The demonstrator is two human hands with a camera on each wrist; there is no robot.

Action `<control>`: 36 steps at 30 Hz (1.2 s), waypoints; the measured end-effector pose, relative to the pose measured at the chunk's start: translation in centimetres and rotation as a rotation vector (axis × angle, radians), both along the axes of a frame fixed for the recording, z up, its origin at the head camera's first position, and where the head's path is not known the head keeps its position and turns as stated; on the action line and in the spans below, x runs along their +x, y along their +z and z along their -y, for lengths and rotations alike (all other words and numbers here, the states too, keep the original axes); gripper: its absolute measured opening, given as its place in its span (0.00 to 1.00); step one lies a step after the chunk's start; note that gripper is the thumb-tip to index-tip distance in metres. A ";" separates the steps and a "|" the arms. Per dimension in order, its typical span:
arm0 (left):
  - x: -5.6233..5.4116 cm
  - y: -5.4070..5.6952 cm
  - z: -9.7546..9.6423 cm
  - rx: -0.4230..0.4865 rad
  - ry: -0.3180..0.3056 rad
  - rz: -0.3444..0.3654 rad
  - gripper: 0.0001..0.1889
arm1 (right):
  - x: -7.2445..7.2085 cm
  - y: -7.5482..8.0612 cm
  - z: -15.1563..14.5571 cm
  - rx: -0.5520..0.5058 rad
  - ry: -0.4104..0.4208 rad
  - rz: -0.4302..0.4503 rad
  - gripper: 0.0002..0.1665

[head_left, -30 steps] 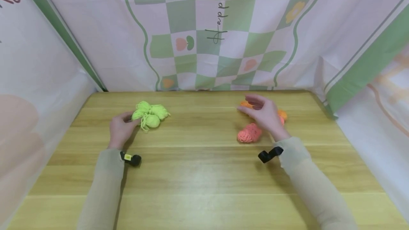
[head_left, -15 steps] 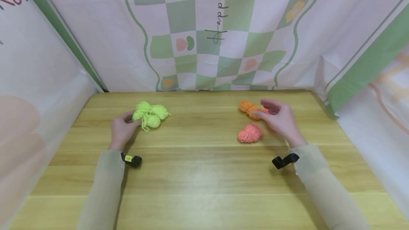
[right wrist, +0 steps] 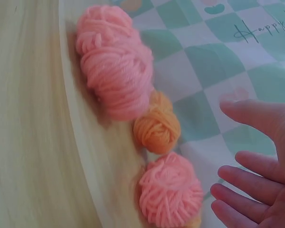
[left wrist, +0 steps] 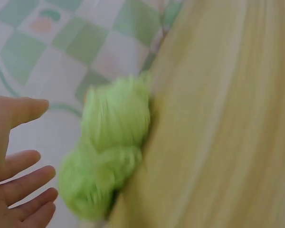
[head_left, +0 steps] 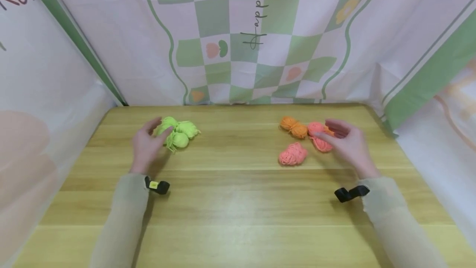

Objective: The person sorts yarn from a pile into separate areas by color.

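Over at the desk's (head_left: 230, 206) far left, the left hand (head_left: 147, 146) is spread and empty — just beside the lime-green yarn (head_left: 181, 139); across at far right, the right hand (head_left: 351, 148), also spread and empty, hovers near pink yarn (head_left: 322, 144) and orange yarn (head_left: 299, 130)

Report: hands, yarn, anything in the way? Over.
Left hand, open, holding nothing, beside rounded lime-green yarn bundles. Right hand, open, holding nothing, near rounded coral-pink yarn bundles and orange yarn bundles. All yarn on wood-grain table; nothing seen blocking either hand.
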State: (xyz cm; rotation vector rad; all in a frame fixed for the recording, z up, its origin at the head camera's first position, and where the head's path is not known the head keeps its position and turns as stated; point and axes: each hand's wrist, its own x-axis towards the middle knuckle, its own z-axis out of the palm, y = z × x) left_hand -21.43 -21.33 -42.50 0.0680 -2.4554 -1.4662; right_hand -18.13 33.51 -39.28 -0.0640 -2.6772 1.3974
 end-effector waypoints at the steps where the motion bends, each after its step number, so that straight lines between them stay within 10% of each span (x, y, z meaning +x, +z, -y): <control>1: 0.0 0.3 -0.6 -0.004 -0.011 -0.012 0.35 | 0.1 -0.1 -0.2 0.007 -0.001 0.003 0.45; 9: 0.0 1.4 -5.6 -0.068 -0.161 -0.095 0.34 | 0.4 -0.7 -1.4 0.057 -0.007 0.008 0.47; 36: 2.3 -1.0 -23.2 -0.085 -0.606 -0.091 0.36 | 1.5 -2.5 -2.6 0.139 0.011 0.053 0.41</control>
